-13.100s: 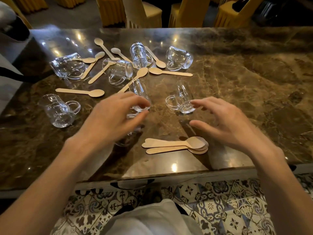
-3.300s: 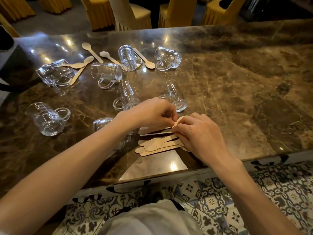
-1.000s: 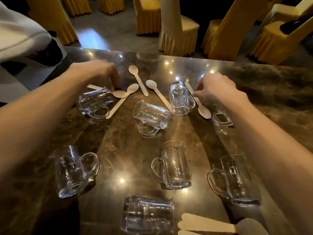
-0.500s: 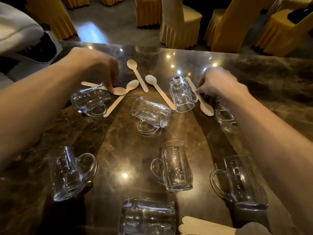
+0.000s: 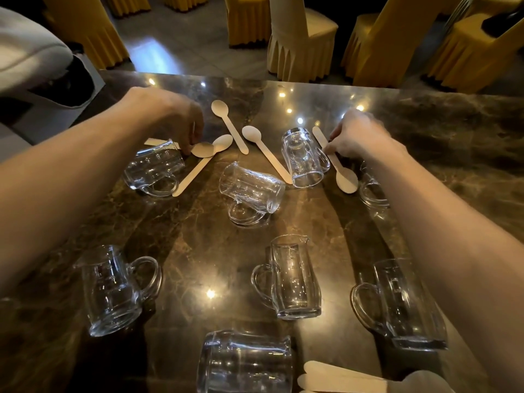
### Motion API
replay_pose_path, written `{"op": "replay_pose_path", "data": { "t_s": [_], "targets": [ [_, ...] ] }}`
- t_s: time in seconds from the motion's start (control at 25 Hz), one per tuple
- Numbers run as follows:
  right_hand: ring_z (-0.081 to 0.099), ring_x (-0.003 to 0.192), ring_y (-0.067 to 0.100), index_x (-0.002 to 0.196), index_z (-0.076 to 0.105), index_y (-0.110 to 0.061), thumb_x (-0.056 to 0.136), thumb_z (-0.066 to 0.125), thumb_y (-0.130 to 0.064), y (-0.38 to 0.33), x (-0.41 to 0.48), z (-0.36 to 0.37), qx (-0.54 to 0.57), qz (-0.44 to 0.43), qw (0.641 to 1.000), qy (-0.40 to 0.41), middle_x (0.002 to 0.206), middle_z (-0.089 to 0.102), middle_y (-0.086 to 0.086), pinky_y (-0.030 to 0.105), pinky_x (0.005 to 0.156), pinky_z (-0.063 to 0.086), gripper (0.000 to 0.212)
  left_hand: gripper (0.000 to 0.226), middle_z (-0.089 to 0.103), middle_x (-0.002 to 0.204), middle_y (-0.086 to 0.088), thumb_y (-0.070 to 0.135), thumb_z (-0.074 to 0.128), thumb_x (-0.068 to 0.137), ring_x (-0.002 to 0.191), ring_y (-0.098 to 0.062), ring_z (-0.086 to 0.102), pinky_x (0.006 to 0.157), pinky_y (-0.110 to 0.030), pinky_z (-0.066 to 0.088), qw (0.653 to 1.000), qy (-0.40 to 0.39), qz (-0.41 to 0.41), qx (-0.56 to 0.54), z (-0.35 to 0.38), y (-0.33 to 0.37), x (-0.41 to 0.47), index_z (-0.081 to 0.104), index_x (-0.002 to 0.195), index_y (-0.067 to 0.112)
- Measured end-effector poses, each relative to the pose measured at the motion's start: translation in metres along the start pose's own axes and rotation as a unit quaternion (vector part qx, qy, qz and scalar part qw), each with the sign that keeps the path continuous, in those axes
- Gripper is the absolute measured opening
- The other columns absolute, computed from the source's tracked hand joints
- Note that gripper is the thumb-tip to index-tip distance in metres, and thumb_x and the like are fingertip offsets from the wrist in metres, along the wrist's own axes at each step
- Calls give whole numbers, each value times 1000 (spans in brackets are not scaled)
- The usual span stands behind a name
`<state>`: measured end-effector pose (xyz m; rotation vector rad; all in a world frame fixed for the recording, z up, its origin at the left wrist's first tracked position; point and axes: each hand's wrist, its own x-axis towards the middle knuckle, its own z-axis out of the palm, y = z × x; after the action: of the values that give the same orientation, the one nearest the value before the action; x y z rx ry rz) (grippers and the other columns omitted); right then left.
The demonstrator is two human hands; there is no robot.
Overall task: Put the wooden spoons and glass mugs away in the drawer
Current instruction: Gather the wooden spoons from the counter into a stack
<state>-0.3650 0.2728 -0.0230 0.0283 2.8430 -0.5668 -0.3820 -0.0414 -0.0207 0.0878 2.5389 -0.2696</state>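
Several clear glass mugs lie on their sides across the brown marble table (image 5: 442,143); one mug (image 5: 251,191) is in the middle, another (image 5: 304,157) by my right hand. My left hand (image 5: 173,117) pinches a wooden spoon (image 5: 202,150) that rests against a tipped mug (image 5: 154,168) at the far left. My right hand (image 5: 355,134) pinches the handle of another wooden spoon (image 5: 340,168) lying right of a mug. Three loose spoons (image 5: 229,124) lie between my hands. A stack of spoons (image 5: 354,378) sits at the near edge. No drawer is in view.
Yellow-covered chairs (image 5: 300,38) stand beyond the table's far edge. A person's white sleeve and dark bag (image 5: 37,66) sit at the far left corner. More mugs (image 5: 295,279) lie near me, and one mug (image 5: 371,188) is partly hidden under my right forearm.
Both hands have settled lower onto their spoons over the last second; earlier I was stacking spoons near the front edge, then reached to the far side. The mugs have not moved.
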Motion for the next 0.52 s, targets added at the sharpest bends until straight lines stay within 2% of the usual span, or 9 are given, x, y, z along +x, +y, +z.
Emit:
{"op": "replay_pose_path", "data": {
  "t_s": [0.12, 0.2, 0.36, 0.44, 0.52],
  "targets": [
    [64, 84, 23, 105, 67, -8, 82, 70, -17, 2, -1, -5, 51, -22, 998, -24, 99, 66, 11, 38, 76, 57, 25, 25, 62, 82, 10, 26, 79, 69, 78, -13, 59, 71, -34, 50, 1000, 17, 17, -3, 2, 2, -1, 59, 82, 34],
    [64, 82, 21, 106, 67, -9, 84, 68, -18, 2, -4, -9, 59, -44, 997, -4, 99, 66, 10, 32, 69, 55, 25, 22, 61, 85, 11, 28, 76, 74, 82, -14, 58, 78, -37, 50, 998, 36, 39, -23, 2, 2, -5, 57, 82, 36],
    [59, 88, 18, 109, 68, -16, 84, 69, -25, -1, -14, -16, 76, -80, 992, 54, 106, 65, 7, 25, 62, 45, 27, 17, 59, 91, 13, 42, 65, 81, 82, -7, 54, 70, -31, 44, 986, 112, 86, -85, 2, 4, -18, 55, 94, 38],
    [57, 86, 15, 109, 68, -16, 84, 69, -27, -1, -24, -21, 96, -97, 988, 69, 101, 64, 4, 18, 56, 40, 28, 23, 60, 92, 11, 55, 56, 80, 80, -3, 53, 67, -28, 42, 976, 145, 102, -124, -1, 10, -30, 54, 96, 39],
    [57, 85, 14, 108, 68, -16, 83, 70, -28, -2, -37, -25, 107, -120, 984, 81, 96, 64, 1, 15, 52, 35, 28, 32, 64, 97, 4, 52, 54, 83, 78, -5, 54, 67, -25, 42, 969, 168, 112, -143, -7, 20, -43, 58, 106, 31]
  ]
}}
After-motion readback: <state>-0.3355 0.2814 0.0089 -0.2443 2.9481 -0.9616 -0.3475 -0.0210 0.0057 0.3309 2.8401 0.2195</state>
